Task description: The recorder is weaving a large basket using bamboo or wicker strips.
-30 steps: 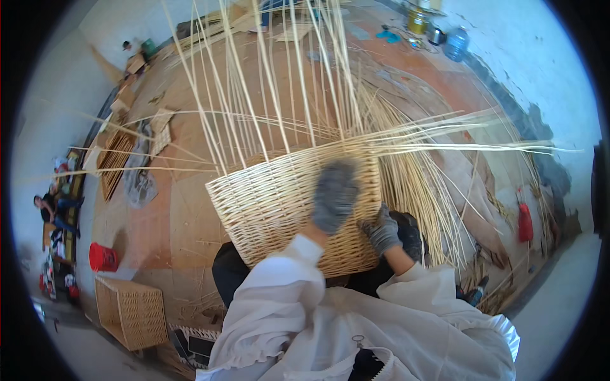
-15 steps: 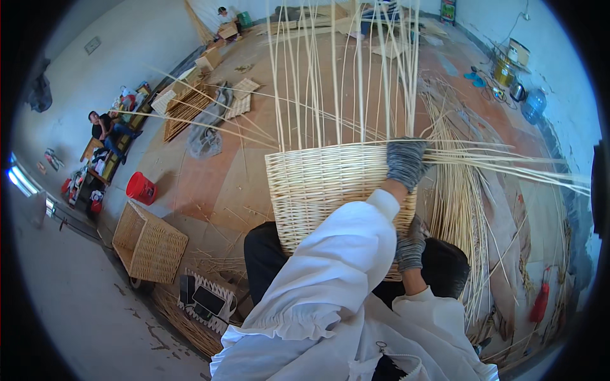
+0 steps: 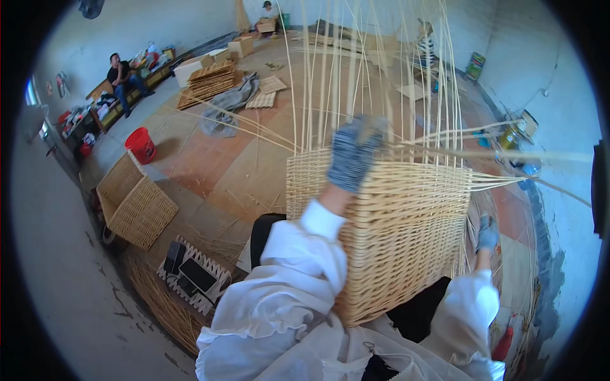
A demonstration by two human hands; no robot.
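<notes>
A: Where is the basket (image 3: 413, 222) to be found?

B: It is seen just off the middle of the view, toward 4 o'clock, with one corner turned toward the body. Upright canes (image 3: 351, 70) are borne along its rim, pointed toward 12, and loose cane ends (image 3: 502, 181) are spread toward 2.

A: And the hands?

B: Taking the basket as the dial, the gloved left hand (image 3: 354, 153) is placed at its rim, between 11 and 12. Its fingers are blurred, so whether a cane is gripped cannot be told. The gloved right hand (image 3: 488, 233) is held just beside the basket, at 3; whether its fingers are open or closed cannot be told.

A: What is set around?

B: A red bucket (image 3: 140, 146) is seen toward 10, a second basket (image 3: 145, 214) toward 9.
</notes>
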